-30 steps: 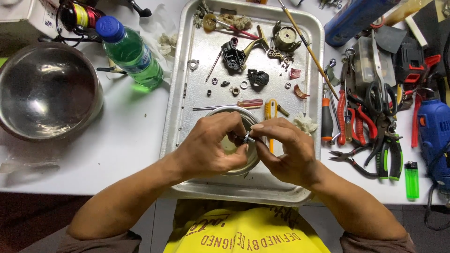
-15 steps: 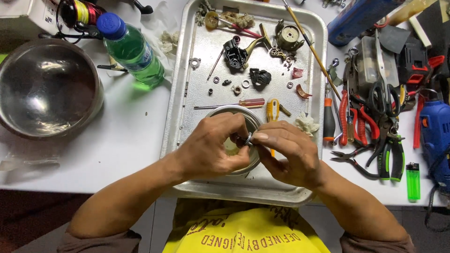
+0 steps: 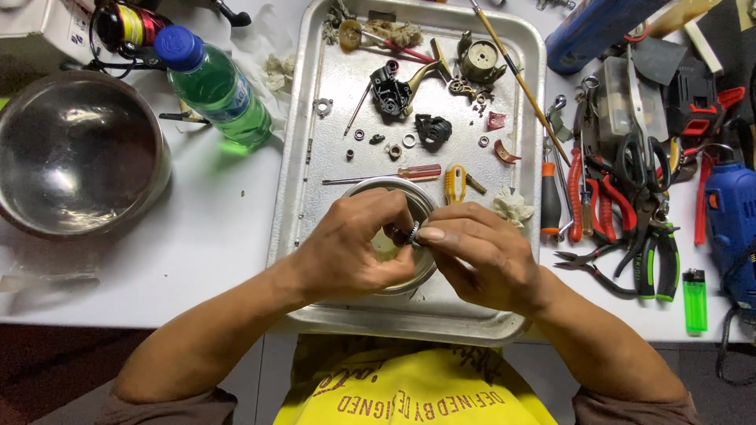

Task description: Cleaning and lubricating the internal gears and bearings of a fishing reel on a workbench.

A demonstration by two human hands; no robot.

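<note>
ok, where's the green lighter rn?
Head view, far right: the green lighter lies on the white table, right of the green-handled pliers, below the blue drill.

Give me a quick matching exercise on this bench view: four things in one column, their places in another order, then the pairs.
Things:
1. green bottle
2. steel bowl
3. green lighter
4. small metal ring

Places:
A. far right table edge
B. pinched between both hands over the small round tin
C. far left of the table
D. just left of the metal tray

Pairs: 1-D, 2-C, 3-A, 4-B
</note>
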